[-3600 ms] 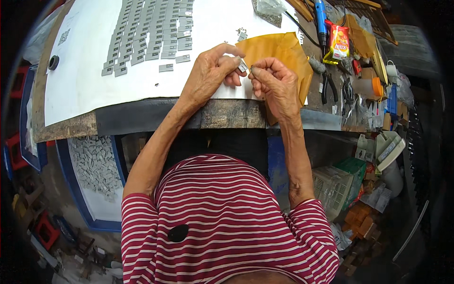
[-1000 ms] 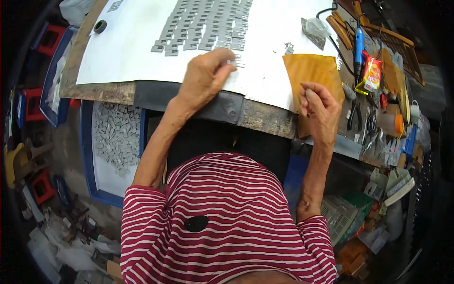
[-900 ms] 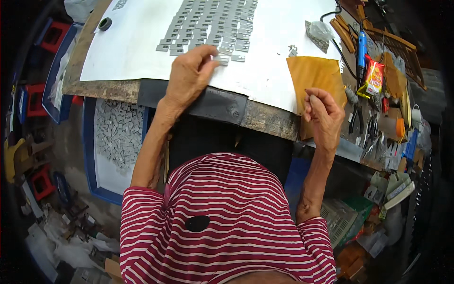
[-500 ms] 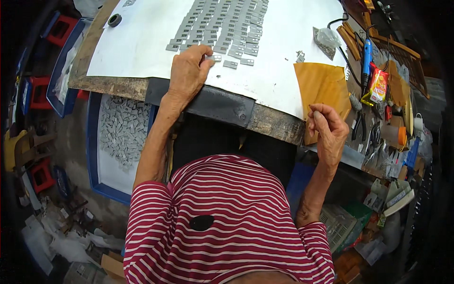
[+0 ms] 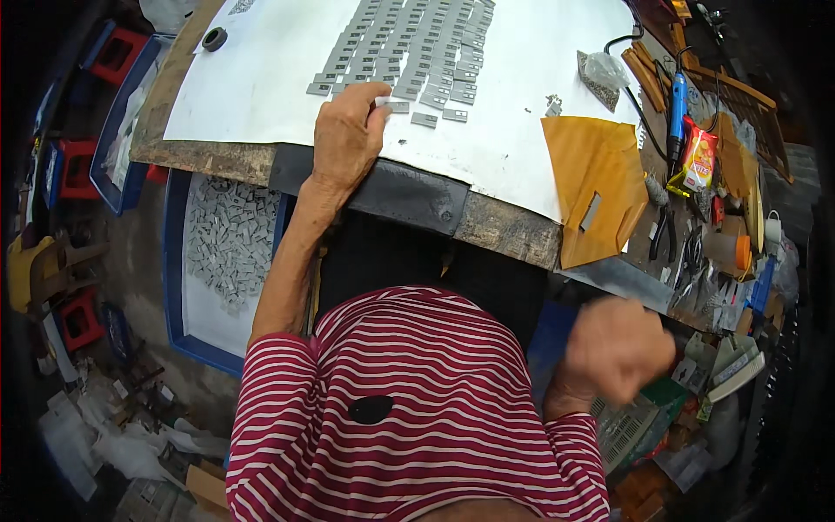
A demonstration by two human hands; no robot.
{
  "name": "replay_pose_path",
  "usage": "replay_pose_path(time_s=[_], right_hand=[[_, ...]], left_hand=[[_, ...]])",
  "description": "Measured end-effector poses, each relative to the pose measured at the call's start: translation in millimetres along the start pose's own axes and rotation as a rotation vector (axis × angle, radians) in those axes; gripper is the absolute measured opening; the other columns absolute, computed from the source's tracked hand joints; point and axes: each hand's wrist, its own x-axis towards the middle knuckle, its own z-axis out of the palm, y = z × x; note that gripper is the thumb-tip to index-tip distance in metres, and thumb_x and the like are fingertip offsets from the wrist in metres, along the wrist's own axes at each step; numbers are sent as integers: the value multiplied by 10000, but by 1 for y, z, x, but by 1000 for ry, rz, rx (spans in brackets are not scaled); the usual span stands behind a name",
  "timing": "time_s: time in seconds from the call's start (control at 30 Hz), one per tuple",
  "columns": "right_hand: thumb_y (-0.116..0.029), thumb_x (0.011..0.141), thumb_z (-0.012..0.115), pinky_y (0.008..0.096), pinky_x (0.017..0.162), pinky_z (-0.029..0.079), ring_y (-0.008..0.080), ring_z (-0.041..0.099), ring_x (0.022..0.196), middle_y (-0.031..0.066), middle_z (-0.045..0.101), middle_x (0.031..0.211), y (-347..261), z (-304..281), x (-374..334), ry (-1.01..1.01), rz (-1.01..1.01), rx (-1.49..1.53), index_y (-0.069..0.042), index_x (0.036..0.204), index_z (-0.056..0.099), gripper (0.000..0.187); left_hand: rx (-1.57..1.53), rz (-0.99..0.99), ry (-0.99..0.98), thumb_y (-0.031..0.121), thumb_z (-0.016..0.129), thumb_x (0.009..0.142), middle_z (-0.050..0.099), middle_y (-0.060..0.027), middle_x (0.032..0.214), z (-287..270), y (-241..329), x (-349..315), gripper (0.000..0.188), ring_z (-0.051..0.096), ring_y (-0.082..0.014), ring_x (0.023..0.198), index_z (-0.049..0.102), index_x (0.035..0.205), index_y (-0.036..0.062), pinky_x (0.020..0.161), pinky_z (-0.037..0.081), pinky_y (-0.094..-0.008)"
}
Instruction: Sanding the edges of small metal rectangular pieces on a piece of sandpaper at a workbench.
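My left hand (image 5: 346, 139) rests on the white sheet (image 5: 261, 96) at the near end of the rows, its fingers curled and closed on the left end of a small grey rectangular piece (image 5: 397, 108). Rows of similar flat grey pieces (image 5: 424, 52), several with a dark mark, run away from me across the sheet. My right hand (image 5: 619, 350) is off the table at the right, smeared by motion; what its fingers do is not clear. One grey piece (image 5: 591, 211) lies on the brown paper envelope (image 5: 609, 152) at the table's right edge.
Below the table's left side, a blue tray (image 5: 174, 296) holds a heap of grey pieces. A black ring-shaped roll (image 5: 214, 39) sits far left. On the right are a clear bag of tiny parts (image 5: 600, 83), a blue pen-shaped tool (image 5: 677, 113) with a cord, a red-yellow packet (image 5: 696, 157) and pliers (image 5: 665, 233).
My right hand has moved down and toward me from over the brown envelope. A grey piece now shows on that envelope. My left hand has stayed nearly in place.
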Motion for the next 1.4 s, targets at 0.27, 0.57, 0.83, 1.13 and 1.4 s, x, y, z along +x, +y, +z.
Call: replay_pose_path(time_s=[0.27,0.57,0.83,1.13,1.4], right_hand=[[-107,783,499,392,670,451,234,537,764,75,518,840,-70,-13,10,-968,-456,826,-55,760,556,81],[-109,796,509,444,696,454,275,553,856,137,569,947,-70,-38,-13,-944,-252,950,-4,863,631,174],[-100,810,496,438,694,457,267,559,839,144,571,936,-58,-50,-11,-1161,-331,1160,-5,860,631,172],[-91,826,482,431,692,460,258,566,820,152,574,924,-46,-54,10,-1433,-433,1347,-6,856,630,174],[-82,840,469,425,690,463,251,572,803,159,577,913,-49,-57,19,-1652,-446,1496,-7,853,630,178]], left_hand=[[-185,40,-14,-15,574,716,592,-134,749,2,53,-26,145,573,-250,651,600,859,-7,609,444,-333],[-494,359,-531,39,595,747,566,-84,741,32,127,-65,136,561,-228,697,565,879,44,646,440,-351],[-1023,581,-819,32,570,708,602,-152,823,15,203,-53,145,591,-321,771,562,851,13,670,483,-391],[-2205,1218,-559,114,479,823,578,-152,812,75,380,-92,111,570,-298,781,574,846,61,697,465,-388],[-2695,1849,65,179,409,930,556,-117,693,110,447,-85,339,556,-290,702,588,664,70,633,453,-387]])
